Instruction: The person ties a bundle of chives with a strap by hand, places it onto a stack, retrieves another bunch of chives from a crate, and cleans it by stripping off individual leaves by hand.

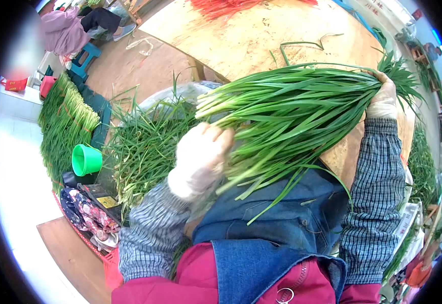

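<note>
Beside pale stem ends [208, 105], the left hand [200, 152] curls its fingers, grip unclear. Rightward, the green bundle [302, 106] spans the lap [277, 218] to the right hand [383, 95], closed round its leafy end; stem-handling seems in hand, the next move needing steadiness there.

The widest open lane runs over the wooden surface [206, 33], between the red strips [251, 6] at the top of the view and the bundle of green stalks [292, 101]; one thin loose leaf [302, 43] reaches into it. The bundle, stretched sideways over the lap [282, 218] and the near edge, blocks a straight reach forward; the right grip [382, 95] is wrapped round it towards the leafy end. Beside the left grip [206, 152], a heap of loose greens [147, 142] and clear plastic sheeting [180, 91] obstruct any low pass leftward, though there is room above them. Below the bundle, the right sleeve [375, 197] and left sleeve [155, 223] hem the space.
</note>
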The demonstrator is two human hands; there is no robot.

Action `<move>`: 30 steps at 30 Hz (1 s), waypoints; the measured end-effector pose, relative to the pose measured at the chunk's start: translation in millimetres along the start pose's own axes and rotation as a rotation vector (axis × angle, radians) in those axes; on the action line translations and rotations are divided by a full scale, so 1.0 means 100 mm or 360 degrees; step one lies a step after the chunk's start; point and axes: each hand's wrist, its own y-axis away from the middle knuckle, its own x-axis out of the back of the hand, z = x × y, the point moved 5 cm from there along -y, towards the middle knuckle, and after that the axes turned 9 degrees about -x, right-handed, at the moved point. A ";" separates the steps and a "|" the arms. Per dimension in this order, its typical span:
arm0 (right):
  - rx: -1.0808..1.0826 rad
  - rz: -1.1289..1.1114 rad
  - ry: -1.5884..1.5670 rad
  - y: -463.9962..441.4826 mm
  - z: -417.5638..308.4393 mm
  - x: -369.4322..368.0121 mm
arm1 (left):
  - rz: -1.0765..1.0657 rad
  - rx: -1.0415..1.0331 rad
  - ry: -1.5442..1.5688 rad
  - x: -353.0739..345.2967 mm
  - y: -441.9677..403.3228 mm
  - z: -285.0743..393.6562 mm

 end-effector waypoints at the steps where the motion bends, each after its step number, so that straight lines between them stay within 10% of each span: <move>1: -0.0029 -0.0013 0.0004 0.00 0.01 0.00 | 0.0122 0.0006 0.0100 0.15 0.06 -0.02; 5: -0.0054 -0.0036 -0.0031 -0.13 0.06 0.08 | 0.0059 0.0362 0.0068 0.65 0.89 -0.64; 9: -0.0058 -0.0031 0.0017 -0.09 0.07 0.06 | -0.1240 0.1057 -0.1052 0.84 1.94 -1.20; 11: -0.0065 -0.0023 0.0015 -0.21 0.07 0.16 | -0.0178 0.0569 -0.0506 0.74 1.24 -0.69; 13: 0.0003 0.0033 0.0050 -0.12 0.04 0.09 | 0.0099 0.0338 0.0152 0.56 0.55 -0.23; 21: 0.0020 0.0010 0.0045 0.11 0.05 -0.01 | -0.0053 0.0470 -0.0152 -0.29 -0.02 -0.24; 30: 0.0000 -0.0010 0.0031 0.09 0.04 -0.02 | 0.0138 0.1100 0.1315 -0.44 -0.15 -0.30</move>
